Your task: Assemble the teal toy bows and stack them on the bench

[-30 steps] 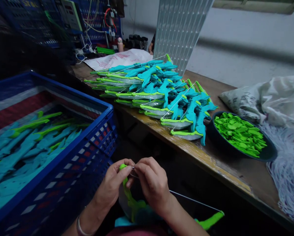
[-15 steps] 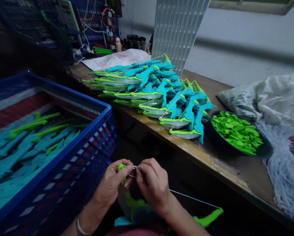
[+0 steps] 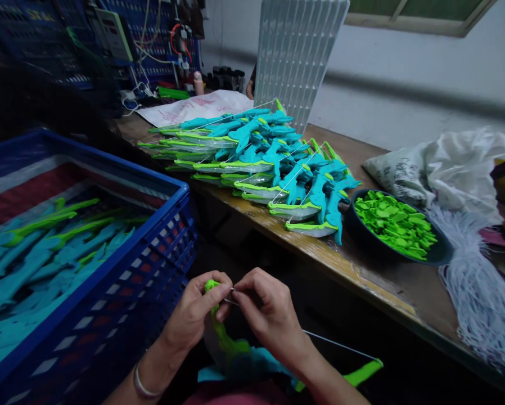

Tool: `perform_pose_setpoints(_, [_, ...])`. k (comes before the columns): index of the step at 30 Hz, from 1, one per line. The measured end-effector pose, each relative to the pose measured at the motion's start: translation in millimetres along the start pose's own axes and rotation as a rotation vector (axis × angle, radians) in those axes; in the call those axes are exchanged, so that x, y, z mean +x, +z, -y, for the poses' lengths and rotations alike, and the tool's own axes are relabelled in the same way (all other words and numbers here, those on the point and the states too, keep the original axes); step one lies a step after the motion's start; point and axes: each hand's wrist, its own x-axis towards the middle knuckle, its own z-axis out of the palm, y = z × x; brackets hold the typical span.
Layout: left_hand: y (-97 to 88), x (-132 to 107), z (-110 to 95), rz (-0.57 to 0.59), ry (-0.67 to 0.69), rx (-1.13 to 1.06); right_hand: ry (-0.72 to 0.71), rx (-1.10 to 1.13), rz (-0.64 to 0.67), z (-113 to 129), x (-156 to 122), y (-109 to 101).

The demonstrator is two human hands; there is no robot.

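A green and teal toy bow rests on my lap, one limb pointing up, the other reaching right. My left hand is closed round the bow's upper green tip. My right hand pinches the end of the white string right against that tip; the string runs from there to the far limb end. Both hands touch at the fingertips, low in the middle of the view.
A blue crate with several teal and green bow parts stands at my left. On the wooden table lie a pile of strung bows, a dark bowl of green pieces, a bundle of white strings and a white bag. Another person's hand shows behind the ribbed white panel.
Both hands stay at the bow's tip with only small finger movements on the string. The view has shifted slightly, so the table contents sit a little further left.
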Motion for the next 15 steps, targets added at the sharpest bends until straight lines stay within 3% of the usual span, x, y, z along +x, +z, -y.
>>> perform_pose_setpoints(7, [1.7,0,-1,0.048,0.032,0.080,-0.003,-0.204,0.041,9,-10,-16])
perform_pose_setpoints(15, [6.4,3,-3,0.075,0.023,0.077,0.009,-0.220,0.004,13,-11,-20])
